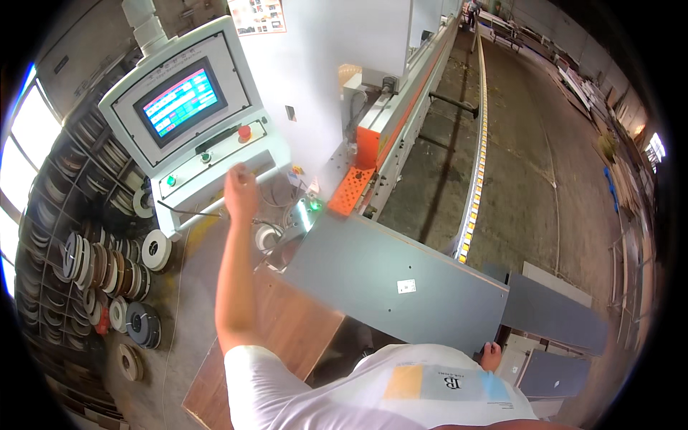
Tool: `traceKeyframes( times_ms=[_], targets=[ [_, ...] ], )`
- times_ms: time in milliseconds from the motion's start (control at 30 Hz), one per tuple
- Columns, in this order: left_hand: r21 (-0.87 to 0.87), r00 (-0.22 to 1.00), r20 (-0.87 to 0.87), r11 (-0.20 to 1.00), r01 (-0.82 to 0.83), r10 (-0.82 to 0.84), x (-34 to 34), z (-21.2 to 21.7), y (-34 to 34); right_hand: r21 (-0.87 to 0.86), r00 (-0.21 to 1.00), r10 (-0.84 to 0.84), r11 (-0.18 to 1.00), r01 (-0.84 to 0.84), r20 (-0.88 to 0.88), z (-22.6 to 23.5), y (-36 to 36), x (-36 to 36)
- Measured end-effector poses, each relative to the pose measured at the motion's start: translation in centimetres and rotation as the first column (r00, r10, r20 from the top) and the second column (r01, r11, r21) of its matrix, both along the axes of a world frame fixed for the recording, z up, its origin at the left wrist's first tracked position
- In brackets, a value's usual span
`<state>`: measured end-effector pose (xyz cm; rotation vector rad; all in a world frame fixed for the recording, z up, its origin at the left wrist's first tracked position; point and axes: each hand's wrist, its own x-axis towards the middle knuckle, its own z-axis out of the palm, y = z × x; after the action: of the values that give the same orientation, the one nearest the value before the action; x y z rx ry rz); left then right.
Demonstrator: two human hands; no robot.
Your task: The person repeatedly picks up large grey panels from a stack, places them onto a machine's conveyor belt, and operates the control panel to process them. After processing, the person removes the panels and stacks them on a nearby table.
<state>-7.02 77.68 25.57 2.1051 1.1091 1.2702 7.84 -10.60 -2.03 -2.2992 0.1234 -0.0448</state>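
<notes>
My left hand [241, 192] is raised in front of the control panel [247, 159], just below its red push button [244, 132]. Its fingers are curled in, and whatever they may hold does not show. A thin dark rod [188, 210] runs from the panel's lower left corner toward my left wrist; whether it touches the hand I cannot tell. My right hand [491, 356] is closed at the near right corner of a long grey board [358, 269], fingers bent at its edge. The board bears a small white label [406, 286] and lies against the orange perforated plate [350, 190] of the machine.
A lit screen [183, 102] sits in the panel. Brown wooden board [269, 322] lies left of my body. Rolls of edge banding [143, 326] fill racks and floor at left. More grey panels [552, 315] are stacked at right. A long rail [476, 179] runs into the distance.
</notes>
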Motion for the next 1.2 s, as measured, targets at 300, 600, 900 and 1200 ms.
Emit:
traceKeyframes(
  times_ms=[300, 600, 900, 1200],
  targets=[
    [0.257, 0.899, -0.276, 0.927, -0.272, 0.340, -2.2, 5.1, 14.8, 0.133, 0.972, -0.082, 0.985, 0.114, -0.220, -1.0, -0.5, -0.2],
    [0.259, 0.858, -0.375, 0.929, -0.265, 0.350, -1.0, 7.3, 18.8, -0.042, 0.990, -0.082, 0.996, 0.077, -0.114, -1.3, 0.1, 1.1],
    [0.132, 0.841, -0.435, 0.947, -0.292, 0.320, 0.6, 9.1, 18.1, -0.150, 0.994, -0.069, 0.987, 0.056, -0.082, -1.2, 0.0, 0.9],
    [0.212, 0.823, -0.450, 0.937, -0.278, 0.347, -0.2, 8.5, 20.5, -0.422, 0.996, 0.074, 0.905, -0.047, 0.048, -1.6, -0.3, -0.1]
  ],
)
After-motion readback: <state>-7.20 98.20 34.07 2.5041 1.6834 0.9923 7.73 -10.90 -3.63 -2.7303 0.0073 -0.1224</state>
